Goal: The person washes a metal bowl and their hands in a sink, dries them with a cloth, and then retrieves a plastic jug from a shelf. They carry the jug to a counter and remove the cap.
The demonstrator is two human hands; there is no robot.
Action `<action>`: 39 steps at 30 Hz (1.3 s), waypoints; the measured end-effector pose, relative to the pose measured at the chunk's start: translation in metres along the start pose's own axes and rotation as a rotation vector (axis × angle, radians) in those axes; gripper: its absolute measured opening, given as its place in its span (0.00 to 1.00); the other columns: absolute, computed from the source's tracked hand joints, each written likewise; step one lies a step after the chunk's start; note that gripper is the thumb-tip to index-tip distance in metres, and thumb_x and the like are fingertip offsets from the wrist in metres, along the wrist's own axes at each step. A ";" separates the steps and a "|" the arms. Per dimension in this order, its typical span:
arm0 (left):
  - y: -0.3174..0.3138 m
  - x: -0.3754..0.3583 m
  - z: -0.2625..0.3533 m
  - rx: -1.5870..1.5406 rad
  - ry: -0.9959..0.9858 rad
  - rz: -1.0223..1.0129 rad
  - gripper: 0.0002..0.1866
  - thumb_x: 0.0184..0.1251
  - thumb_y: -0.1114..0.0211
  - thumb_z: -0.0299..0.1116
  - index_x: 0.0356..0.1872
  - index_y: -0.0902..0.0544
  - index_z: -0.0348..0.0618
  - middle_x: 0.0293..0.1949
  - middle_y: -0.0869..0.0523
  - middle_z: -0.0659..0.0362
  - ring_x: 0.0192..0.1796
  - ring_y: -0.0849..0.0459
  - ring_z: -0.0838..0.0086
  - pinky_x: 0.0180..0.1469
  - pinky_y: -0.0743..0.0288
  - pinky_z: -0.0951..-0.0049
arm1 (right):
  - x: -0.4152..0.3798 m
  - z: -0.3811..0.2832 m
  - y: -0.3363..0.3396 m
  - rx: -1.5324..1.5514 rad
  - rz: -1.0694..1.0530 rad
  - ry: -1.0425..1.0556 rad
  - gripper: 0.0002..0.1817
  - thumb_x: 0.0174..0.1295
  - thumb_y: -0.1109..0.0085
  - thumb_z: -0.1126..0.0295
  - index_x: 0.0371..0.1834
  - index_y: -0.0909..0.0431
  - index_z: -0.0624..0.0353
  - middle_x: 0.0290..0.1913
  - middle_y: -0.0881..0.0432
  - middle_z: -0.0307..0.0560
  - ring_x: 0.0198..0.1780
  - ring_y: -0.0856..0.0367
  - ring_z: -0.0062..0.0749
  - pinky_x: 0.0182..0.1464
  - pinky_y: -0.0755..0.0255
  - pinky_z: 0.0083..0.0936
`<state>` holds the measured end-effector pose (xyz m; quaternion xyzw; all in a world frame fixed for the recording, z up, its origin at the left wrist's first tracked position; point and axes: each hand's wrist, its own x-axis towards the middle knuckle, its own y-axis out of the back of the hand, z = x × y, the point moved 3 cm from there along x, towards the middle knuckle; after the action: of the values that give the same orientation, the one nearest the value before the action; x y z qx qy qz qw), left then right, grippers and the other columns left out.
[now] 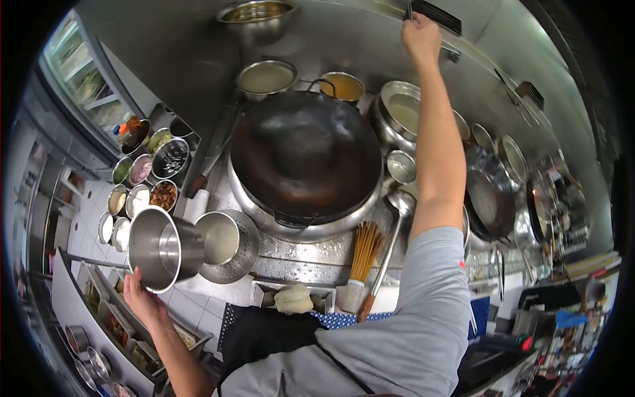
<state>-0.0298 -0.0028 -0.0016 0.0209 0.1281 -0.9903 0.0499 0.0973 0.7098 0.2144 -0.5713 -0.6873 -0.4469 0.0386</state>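
A deep steel pot (155, 248), tilted with its mouth toward the left, is in my left hand (141, 298), whose fingers grip its lower rim. Behind the pot stand a container of pale liquid (219, 239) and a perforated steel bowl (246, 248). My right hand (422, 38) is raised at the top, closed around the handle of a black slotted turner (436, 16) by the steel back wall. Between my arms a large dark wok (307, 155) rests on a steel ring.
A bamboo brush (365, 255) and a ladle (390, 245) lie in front of the wok. Seasoning bowls (164, 194) stand at left. Pots of liquid (268, 78) line the back. Another wok (488, 202) is at right. A person (591, 291) is far right.
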 end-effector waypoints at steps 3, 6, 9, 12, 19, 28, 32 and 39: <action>0.006 -0.013 -0.009 -0.014 -0.066 0.092 0.16 0.67 0.37 0.27 0.21 0.32 0.48 0.23 0.27 0.69 0.27 0.29 0.85 0.29 0.34 0.80 | 0.006 0.000 -0.042 -0.422 0.208 0.199 0.27 0.60 0.39 0.65 0.63 0.30 0.59 0.43 0.15 0.60 0.46 0.15 0.58 0.50 0.20 0.45; 0.033 -0.020 0.001 0.007 -0.083 0.105 0.14 0.68 0.38 0.29 0.22 0.31 0.48 0.25 0.25 0.68 0.28 0.25 0.85 0.30 0.29 0.80 | -0.002 0.025 -0.084 -0.556 0.044 0.132 0.16 0.59 0.39 0.68 0.49 0.22 0.61 0.46 0.15 0.57 0.47 0.15 0.56 0.50 0.20 0.44; 0.053 -0.019 0.002 0.112 -0.028 0.123 0.13 0.67 0.37 0.30 0.23 0.30 0.48 0.26 0.23 0.67 0.28 0.24 0.84 0.27 0.30 0.79 | -0.005 0.033 -0.095 -0.544 -0.019 0.190 0.10 0.59 0.40 0.70 0.41 0.21 0.65 0.44 0.15 0.61 0.47 0.15 0.55 0.48 0.19 0.43; 0.045 -0.020 0.004 0.132 -0.068 0.232 0.12 0.66 0.37 0.31 0.24 0.28 0.48 0.26 0.23 0.67 0.28 0.23 0.82 0.25 0.32 0.81 | -0.020 0.053 -0.091 -0.490 -0.051 0.232 0.09 0.60 0.42 0.71 0.39 0.20 0.65 0.41 0.15 0.63 0.44 0.15 0.57 0.48 0.19 0.44; 0.027 0.022 -0.018 0.158 -0.024 0.228 0.03 0.66 0.36 0.32 0.36 0.18 0.45 0.35 0.17 0.64 0.36 0.18 0.78 0.30 0.27 0.78 | -0.152 0.092 -0.033 -0.163 0.159 -0.005 0.20 0.63 0.49 0.72 0.57 0.24 0.66 0.35 0.17 0.68 0.41 0.18 0.66 0.48 0.25 0.54; -0.049 0.022 -0.024 0.146 -0.006 0.072 0.05 0.64 0.35 0.33 0.31 0.21 0.47 0.30 0.22 0.67 0.27 0.25 0.82 0.21 0.37 0.83 | -0.222 0.217 -0.001 0.014 -0.123 -0.830 0.13 0.60 0.54 0.77 0.44 0.23 0.71 0.32 0.16 0.58 0.25 0.16 0.40 0.24 0.22 0.35; -0.057 0.022 -0.027 0.097 -0.030 0.032 0.05 0.64 0.35 0.32 0.30 0.22 0.47 0.30 0.22 0.68 0.26 0.24 0.85 0.18 0.39 0.86 | -0.186 0.258 -0.053 1.905 0.216 -1.248 0.15 0.68 0.60 0.78 0.54 0.32 0.76 0.26 0.24 0.44 0.17 0.28 0.23 0.17 0.26 0.12; -0.047 0.018 -0.018 0.061 -0.016 0.048 0.05 0.64 0.35 0.32 0.32 0.22 0.46 0.31 0.20 0.66 0.27 0.21 0.84 0.21 0.33 0.83 | -0.179 0.284 -0.051 1.364 -0.016 -1.295 0.14 0.70 0.60 0.72 0.49 0.28 0.72 0.25 0.23 0.48 0.18 0.25 0.24 0.12 0.31 0.16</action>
<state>-0.0524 0.0452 -0.0084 0.0176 0.0970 -0.9924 0.0739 0.2469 0.7651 -0.0855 -0.5580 -0.6922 0.4568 -0.0280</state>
